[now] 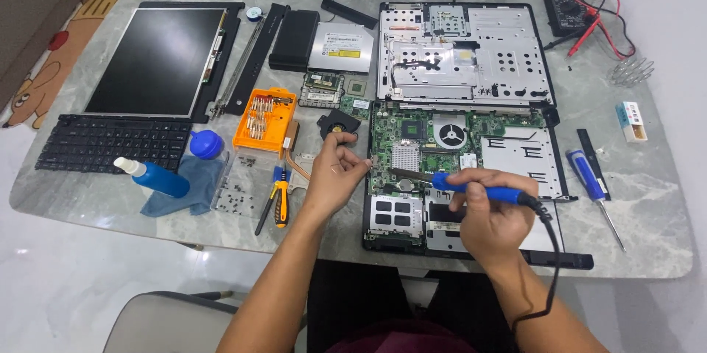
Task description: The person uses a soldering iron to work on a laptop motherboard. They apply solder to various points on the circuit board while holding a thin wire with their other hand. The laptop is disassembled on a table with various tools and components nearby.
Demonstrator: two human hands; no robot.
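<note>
Blue-handled iron (482,192) is sitting gripped in my right hand (490,217), its tip over the motherboard (420,148) in the opened laptop at desk centre; my left hand (333,173) is pinching closed at the board's left edge. I judge soldering is underway, needing steady tip placement.

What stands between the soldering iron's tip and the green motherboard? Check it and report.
Nothing visible. The right hand holds the blue soldering iron with its tip over the motherboard in the open laptop base. The left hand rests at the board's left edge, clear of the tip.
</note>
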